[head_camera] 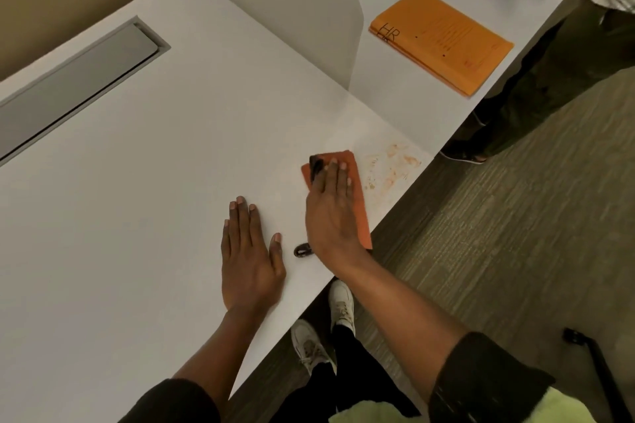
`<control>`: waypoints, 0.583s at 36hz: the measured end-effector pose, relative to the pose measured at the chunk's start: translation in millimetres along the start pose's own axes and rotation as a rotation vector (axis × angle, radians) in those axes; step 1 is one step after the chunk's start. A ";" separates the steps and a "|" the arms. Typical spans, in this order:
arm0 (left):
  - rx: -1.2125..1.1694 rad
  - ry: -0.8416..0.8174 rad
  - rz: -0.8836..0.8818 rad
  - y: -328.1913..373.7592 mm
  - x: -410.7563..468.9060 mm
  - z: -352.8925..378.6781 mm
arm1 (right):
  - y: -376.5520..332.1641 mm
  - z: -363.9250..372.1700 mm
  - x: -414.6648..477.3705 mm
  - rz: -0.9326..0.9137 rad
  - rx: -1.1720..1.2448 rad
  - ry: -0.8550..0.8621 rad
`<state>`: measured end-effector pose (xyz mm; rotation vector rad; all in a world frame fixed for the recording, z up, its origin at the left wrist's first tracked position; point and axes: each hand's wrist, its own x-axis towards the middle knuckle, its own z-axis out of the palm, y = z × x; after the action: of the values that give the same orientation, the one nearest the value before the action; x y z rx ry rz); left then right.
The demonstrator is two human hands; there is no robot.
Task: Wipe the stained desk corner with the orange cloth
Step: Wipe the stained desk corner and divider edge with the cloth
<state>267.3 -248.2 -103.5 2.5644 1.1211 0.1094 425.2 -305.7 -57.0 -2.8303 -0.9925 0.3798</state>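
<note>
An orange cloth lies flat on the white desk near its right edge. My right hand presses down on the cloth with fingers spread flat. Reddish-orange stains mark the desk corner just right of the cloth. My left hand rests palm down on the bare desk, to the left of the cloth, holding nothing. A small dark object shows at the cloth's upper left by my fingertips; another dark piece sits beside my right wrist.
A translucent divider stands behind the stained corner. Beyond it an orange folder marked HR lies on the neighbouring desk. A grey cable hatch is set into the desk at left. Another person's legs stand at right; a chair base is on the carpet.
</note>
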 end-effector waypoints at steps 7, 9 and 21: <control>-0.014 -0.019 -0.012 2.1 -1.4 -4.2 | 19.4 -26.6 55.6 0.065 -0.036 0.020; -0.018 -0.025 -0.019 3.3 -1.3 -5.3 | 20.2 -30.2 69.0 0.074 -0.040 0.044; 0.000 -0.001 0.002 -0.5 0.5 -0.9 | 47.9 13.2 -28.2 -0.410 0.092 0.117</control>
<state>267.1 -247.2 -102.9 2.5654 1.1184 0.1078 429.0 -360.3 -73.5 -2.4500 -1.4424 0.2054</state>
